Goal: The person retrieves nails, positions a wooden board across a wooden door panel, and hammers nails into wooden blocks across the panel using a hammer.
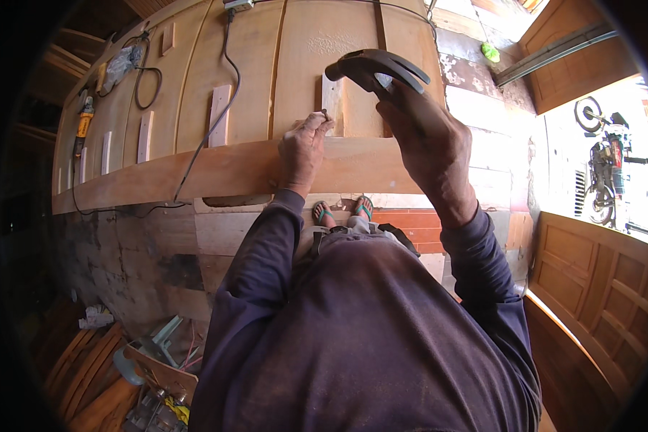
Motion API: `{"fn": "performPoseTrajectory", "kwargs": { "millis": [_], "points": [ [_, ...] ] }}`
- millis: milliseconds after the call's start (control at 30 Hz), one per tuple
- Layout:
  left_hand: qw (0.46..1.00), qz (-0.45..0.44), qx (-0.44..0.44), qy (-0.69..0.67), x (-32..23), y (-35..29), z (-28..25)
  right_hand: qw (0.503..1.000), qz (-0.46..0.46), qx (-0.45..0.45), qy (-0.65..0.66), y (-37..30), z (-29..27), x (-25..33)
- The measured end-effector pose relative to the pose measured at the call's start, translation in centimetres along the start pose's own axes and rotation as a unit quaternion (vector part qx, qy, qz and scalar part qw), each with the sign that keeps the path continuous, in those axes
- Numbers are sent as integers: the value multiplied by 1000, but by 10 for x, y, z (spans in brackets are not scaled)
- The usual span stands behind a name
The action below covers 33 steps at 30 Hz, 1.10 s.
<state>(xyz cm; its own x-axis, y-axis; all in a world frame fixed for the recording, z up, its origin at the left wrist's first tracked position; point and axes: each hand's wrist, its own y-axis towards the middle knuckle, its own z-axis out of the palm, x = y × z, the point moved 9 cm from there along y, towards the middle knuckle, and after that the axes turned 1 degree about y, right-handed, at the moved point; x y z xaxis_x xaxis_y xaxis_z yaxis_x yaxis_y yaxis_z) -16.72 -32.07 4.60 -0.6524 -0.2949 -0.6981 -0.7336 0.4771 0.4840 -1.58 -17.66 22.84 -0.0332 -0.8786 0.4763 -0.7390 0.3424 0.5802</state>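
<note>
My right hand [439, 155] grips a claw hammer [374, 68], raised above the wooden panel [248, 65]; its dark head and curved claw point up and away from me. Below and left of it, the fingers of my left hand [304, 153] are pinched around a small dark nail [325, 113], of which only the upper end shows. That hand rests by a pale wood block [332, 97] on the panel, just beyond the near edge board [223, 169]. The hammer head is apart from the nail.
More wood strips [219, 115] lie along the panel, crossed by a black cable [232, 68]. A yellow power tool [84, 122] lies at the far left. Wooden panelled doors [597, 273] stand at right, with a motorcycle [606, 162] outside. A plastic chair [162, 342] and scrap lie lower left.
</note>
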Motion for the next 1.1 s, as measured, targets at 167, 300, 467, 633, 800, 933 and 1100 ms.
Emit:
{"fn": "performPoseTrajectory", "kwargs": {
  "millis": [167,300,467,633,800,933,1100],
  "points": [
    [1000,-8,6,22,3,-1,3,999,-33,31,-16,-12,24,-1],
    [999,27,1,46,-2,-3,1,993,-50,99,-48,-23,41,-4],
    [999,23,-6,43,-2,-6,1,997,-71,-31,23,-6,1,22],
    [994,18,35,106,-1,-3,10,990,0,130,-46,-20,41,-7],
    [1000,-9,-6,-3,4,1,1,998,29,-8,53,-27,8,-28],
    [969,-118,-118,-181,11,0,-28,817,364,3,447,-89,44,-104],
    [908,-249,-191,-279,15,-88,-58,741,458,18,490,-148,75,-146]
  ]
}}
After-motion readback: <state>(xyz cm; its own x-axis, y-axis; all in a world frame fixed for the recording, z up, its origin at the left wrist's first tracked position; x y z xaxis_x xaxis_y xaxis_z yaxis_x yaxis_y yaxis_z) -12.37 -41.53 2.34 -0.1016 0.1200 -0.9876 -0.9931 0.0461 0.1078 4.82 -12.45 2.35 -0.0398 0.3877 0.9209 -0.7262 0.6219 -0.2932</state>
